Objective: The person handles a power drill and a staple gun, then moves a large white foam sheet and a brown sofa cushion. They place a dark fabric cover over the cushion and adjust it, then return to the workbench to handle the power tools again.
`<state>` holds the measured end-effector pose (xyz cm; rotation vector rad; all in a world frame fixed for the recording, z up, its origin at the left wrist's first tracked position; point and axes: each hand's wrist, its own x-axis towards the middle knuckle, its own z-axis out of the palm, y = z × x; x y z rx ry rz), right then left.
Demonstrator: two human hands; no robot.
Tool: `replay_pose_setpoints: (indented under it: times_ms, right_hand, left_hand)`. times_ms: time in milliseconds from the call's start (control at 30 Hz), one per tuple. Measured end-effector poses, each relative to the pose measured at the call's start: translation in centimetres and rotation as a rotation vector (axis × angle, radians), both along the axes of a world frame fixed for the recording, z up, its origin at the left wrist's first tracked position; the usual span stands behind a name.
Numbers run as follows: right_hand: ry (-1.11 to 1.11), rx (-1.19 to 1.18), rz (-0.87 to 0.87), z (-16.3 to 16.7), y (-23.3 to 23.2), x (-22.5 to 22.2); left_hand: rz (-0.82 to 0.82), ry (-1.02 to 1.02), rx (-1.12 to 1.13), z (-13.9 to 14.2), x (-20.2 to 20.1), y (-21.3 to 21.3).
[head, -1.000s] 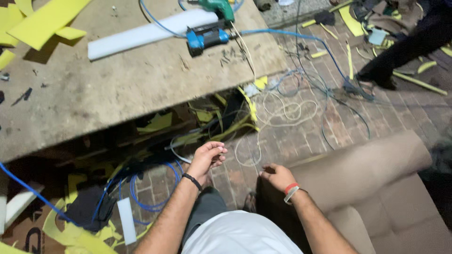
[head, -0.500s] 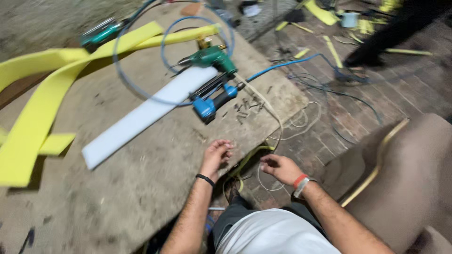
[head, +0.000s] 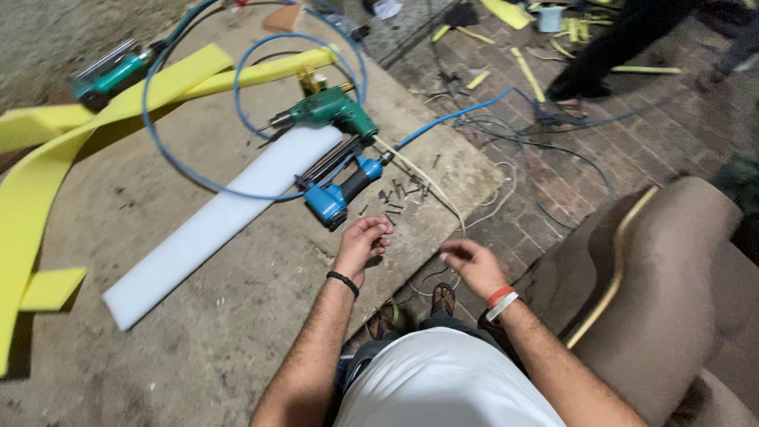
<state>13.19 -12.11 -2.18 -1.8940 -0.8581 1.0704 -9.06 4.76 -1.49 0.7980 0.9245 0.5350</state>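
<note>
Mid-frame, our left hand [head: 362, 243] pinches, fingers narrowed, at loose nails [head: 399, 194] beside the blue nail gun [head: 338, 190]; our right hand [head: 472, 265] hovers open, empty

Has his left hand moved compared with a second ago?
Yes. The left hand has come up from below the worktable's edge onto its top, beside the scattered nails and the blue nail gun.

Your left hand [head: 362, 243] hovers curled, fingertips pinched together, over small dark nails [head: 398, 198] scattered loose on the table [head: 237, 316] near its edge. Just beyond them the blue nail gun [head: 336, 194] lies on its side, blue hose attached.
</note>
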Motion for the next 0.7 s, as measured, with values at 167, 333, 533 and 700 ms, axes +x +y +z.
replay_pose_setpoints:
  times_ms: [167, 333, 533, 700]
  right_hand:
    - [-0.545, 0.168, 0.021, 0.8, 5.2, 2.9]
    - [-0.386, -0.082, 0.108, 0.1, 11.7, 4.2]
    - [0.183, 0.078, 0.223, 0.5, 15.7, 0.2]
    - [0.188, 0.184, 0.547, 2.7, 15.5, -6.0]
  left_hand:
    - [0.081, 0.077, -0.019, 0.5, -1.5, 0.2]
    - [0.172, 0.151, -0.062, 1.3, -2.7, 0.2]
    - [0.21, 0.152, -0.043, 1.1, -3.3, -0.9]
    - [0.201, 0.031, -0.034, 2.4, -2.3, -0.6]
